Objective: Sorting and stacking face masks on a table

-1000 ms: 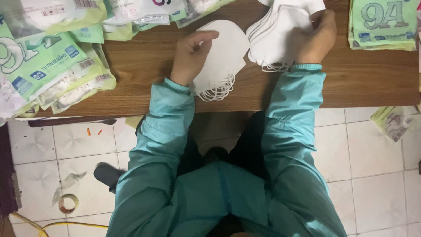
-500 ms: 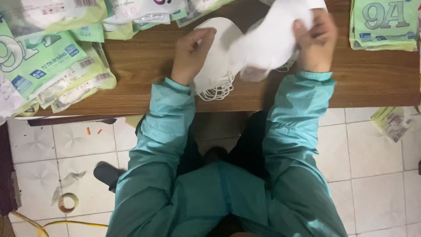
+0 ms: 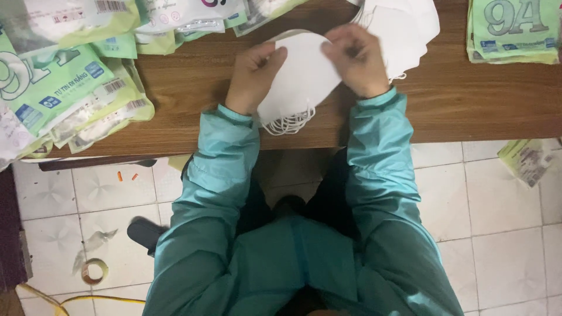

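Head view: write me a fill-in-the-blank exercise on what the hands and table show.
1. Both hands, the left hand and the right hand, hold a stack of ____ face masks.
2. The masks rest on a ____ table.
3. A roll of tape lies on the tiled ____.
4. The person's sleeves are ____.

Missing words: white; wooden; floor; teal

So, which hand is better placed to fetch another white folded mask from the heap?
Probably the right hand: it lies beside the heap of white masks. The left hand is farther away, steadying the white mask stack.
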